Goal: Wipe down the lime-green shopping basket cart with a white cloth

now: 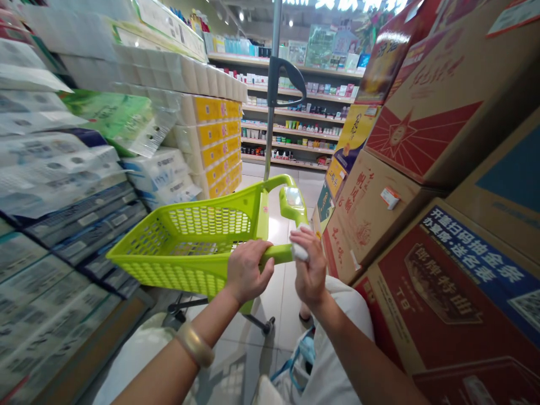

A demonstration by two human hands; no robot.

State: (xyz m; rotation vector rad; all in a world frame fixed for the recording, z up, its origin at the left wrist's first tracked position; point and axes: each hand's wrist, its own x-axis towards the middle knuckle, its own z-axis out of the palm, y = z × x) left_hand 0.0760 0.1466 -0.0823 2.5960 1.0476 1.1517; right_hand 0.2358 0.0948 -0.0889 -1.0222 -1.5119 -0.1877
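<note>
A lime-green shopping cart (181, 264) with a perforated basket stands in front of me, turned to the left. My left hand (248, 269) is closed around its green handle (278, 255) near the basket, the thumb lying along the bar. A crumpled white cloth or tissue (300, 247) is under the fingers of my right hand (311, 267), pressed against the corner of the handle. A small clear-faced panel (292, 197) sits on the handle frame. From the cart's far side rises a grey pole (272, 129) with a dark loop grip (291, 84).
Packs of paper goods (160, 129) are stacked along the left. Tall cardboard cartons (413, 129) line the right side closely. Cosmetics shelves (299, 112) cross the back. The cart's dark caster (268, 326) rests on the pale tiled floor (236, 360).
</note>
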